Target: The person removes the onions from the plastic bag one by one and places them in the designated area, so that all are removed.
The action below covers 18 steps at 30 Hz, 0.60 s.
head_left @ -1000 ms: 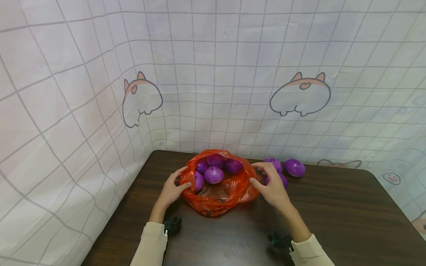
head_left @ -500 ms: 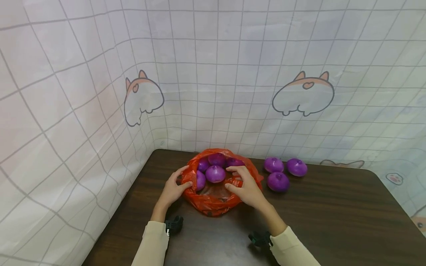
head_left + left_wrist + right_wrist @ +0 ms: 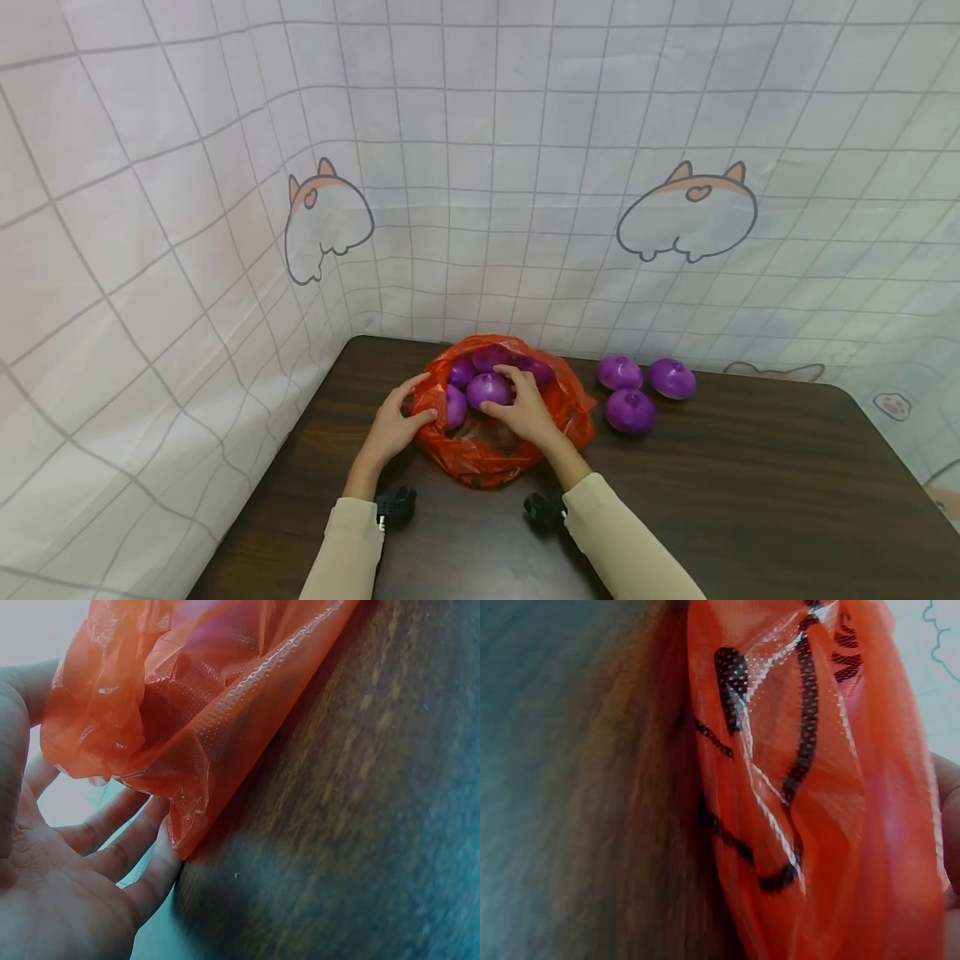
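A red plastic bag (image 3: 480, 462) stands with its mouth open on the table, several glossy purple onions (image 3: 456, 407) inside. My left hand (image 3: 390, 427) holds the bag's left rim, the thumb inside and the fingers outside; the left wrist view shows the red film (image 3: 187, 735) between them. My right hand (image 3: 528, 412) reaches into the bag. Its thumb and fingers spread around the right side of the middle onion (image 3: 486, 390); whether they press on it cannot be told. In the right wrist view the bag's printed side (image 3: 780, 765) hides most of that hand.
Outside the bag, to its right, a group of three purple onions (image 3: 630, 411) rests on the dark wooden table (image 3: 750, 467). A white grid-patterned cloth (image 3: 525, 208) hangs behind the table and along its left side.
My right hand has left the bag's right rim and moved leftward over the opening to the middle onion. The left hand stays on the left rim.
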Available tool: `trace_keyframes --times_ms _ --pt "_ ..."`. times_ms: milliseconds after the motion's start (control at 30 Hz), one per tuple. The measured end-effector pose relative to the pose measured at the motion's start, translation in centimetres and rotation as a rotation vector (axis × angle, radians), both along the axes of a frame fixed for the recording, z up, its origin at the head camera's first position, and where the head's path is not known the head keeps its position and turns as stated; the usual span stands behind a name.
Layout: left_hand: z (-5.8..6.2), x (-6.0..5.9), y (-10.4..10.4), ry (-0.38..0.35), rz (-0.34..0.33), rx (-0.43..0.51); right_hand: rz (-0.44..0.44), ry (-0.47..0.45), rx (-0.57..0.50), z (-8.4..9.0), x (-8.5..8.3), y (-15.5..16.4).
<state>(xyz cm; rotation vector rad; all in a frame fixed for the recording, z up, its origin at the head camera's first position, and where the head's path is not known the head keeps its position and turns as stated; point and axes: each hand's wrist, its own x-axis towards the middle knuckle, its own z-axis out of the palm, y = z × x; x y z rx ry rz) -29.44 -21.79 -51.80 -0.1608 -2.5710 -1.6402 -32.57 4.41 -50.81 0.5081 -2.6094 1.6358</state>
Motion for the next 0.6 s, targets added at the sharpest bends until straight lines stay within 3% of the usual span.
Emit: trace_keyframes --times_ms 367,600 --pt "0.12 0.13 0.19 0.0 0.003 0.0 -0.061 -0.043 0.083 -0.71 -0.56 -0.88" --pt "0.3 0.34 0.18 0.009 0.007 -0.001 -0.062 -0.013 0.094 -0.74 -0.23 -0.9"
